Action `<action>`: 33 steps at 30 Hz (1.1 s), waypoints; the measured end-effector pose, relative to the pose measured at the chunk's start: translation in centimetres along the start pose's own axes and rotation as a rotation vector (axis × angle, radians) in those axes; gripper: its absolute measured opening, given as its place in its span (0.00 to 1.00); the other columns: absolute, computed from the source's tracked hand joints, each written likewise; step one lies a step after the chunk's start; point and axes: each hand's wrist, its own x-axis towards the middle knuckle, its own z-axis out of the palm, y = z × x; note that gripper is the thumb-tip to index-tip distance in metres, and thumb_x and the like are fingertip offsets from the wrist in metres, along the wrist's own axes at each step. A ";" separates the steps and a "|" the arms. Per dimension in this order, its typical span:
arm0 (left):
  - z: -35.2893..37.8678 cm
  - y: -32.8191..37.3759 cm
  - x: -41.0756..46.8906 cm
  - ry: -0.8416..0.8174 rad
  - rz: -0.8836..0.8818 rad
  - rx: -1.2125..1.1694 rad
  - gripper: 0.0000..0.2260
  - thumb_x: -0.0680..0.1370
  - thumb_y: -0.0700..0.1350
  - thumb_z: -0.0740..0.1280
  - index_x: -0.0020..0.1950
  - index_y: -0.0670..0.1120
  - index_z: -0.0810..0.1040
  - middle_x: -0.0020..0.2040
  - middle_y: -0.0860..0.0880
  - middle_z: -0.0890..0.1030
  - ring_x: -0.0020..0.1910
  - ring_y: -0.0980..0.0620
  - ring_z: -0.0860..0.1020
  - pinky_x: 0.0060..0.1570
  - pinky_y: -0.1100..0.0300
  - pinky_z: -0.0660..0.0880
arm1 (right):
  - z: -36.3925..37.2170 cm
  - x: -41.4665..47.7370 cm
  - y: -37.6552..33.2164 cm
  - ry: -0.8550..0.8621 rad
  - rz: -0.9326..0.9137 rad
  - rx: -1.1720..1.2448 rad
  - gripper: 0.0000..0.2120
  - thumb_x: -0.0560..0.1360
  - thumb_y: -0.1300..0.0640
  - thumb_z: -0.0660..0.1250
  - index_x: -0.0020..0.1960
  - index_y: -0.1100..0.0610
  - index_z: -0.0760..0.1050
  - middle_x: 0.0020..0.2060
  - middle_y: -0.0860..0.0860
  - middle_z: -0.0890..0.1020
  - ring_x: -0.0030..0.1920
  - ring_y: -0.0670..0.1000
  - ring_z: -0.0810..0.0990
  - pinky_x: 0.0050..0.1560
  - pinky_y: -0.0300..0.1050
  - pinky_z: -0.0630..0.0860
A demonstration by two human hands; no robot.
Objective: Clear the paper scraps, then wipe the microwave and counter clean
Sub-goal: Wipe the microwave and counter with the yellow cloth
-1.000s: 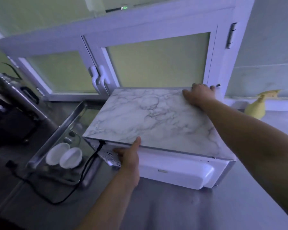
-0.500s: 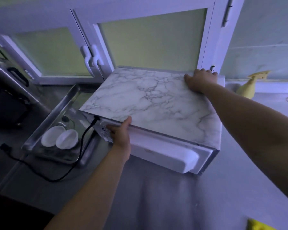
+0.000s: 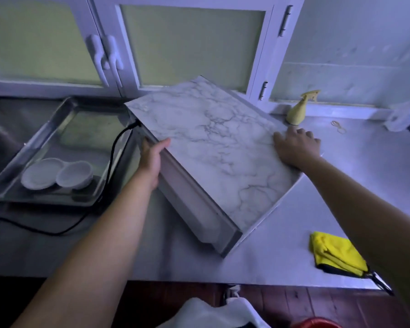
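Microwave (image 3: 213,147): top panel white with grey marble veining; front face plain white. Counter (image 3: 282,256): dull grey metal. Cloth (image 3: 334,253): bright yellow with a dark edge. Spray bottle (image 3: 300,110): pale yellow. Tray (image 3: 17,171): silver-grey metal, holding two white dishes (image 3: 57,176). Power cord (image 3: 114,150): black. Cabinet frames (image 3: 104,24): white, with pale yellow-green frosted panels. Wall (image 3: 365,43): pale grey-white.

Microwave (image 3: 213,147) askew on the counter (image 3: 365,176) before you, tray (image 3: 57,129) left, cloth (image 3: 334,253) right, spray bottle (image 3: 298,110) behind
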 end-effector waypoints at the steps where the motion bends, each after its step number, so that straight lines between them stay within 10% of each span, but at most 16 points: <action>1: -0.6 0.1 0.0 -0.010 0.011 0.019 0.37 0.63 0.55 0.76 0.71 0.47 0.73 0.65 0.49 0.80 0.63 0.47 0.79 0.69 0.45 0.71 | 0.1 -1.6 -0.1 0.003 0.025 0.000 0.32 0.78 0.38 0.46 0.70 0.60 0.66 0.69 0.62 0.71 0.69 0.62 0.66 0.66 0.58 0.62; 15: -5.1 2.1 -4.7 0.007 0.134 0.298 0.22 0.74 0.51 0.67 0.65 0.43 0.77 0.62 0.42 0.80 0.60 0.43 0.79 0.63 0.44 0.75 | 0.3 -19.9 -4.0 0.046 0.209 0.138 0.16 0.81 0.49 0.52 0.62 0.59 0.65 0.61 0.61 0.75 0.64 0.62 0.69 0.59 0.56 0.64; 22: -10.5 -0.4 -19.4 -0.137 0.129 0.151 0.26 0.73 0.47 0.70 0.72 0.53 0.72 0.66 0.52 0.79 0.65 0.51 0.78 0.65 0.48 0.73 | 1.2 -26.6 -5.5 0.071 0.150 0.151 0.28 0.80 0.46 0.53 0.77 0.58 0.57 0.68 0.61 0.71 0.64 0.66 0.68 0.61 0.61 0.67; 33: -7.7 -2.1 -22.2 0.300 0.296 -0.056 0.19 0.74 0.38 0.60 0.62 0.44 0.81 0.60 0.49 0.83 0.64 0.53 0.79 0.56 0.65 0.76 | 1.6 -27.9 -7.8 0.275 0.219 0.309 0.26 0.74 0.47 0.56 0.70 0.49 0.74 0.73 0.54 0.71 0.67 0.63 0.70 0.66 0.59 0.63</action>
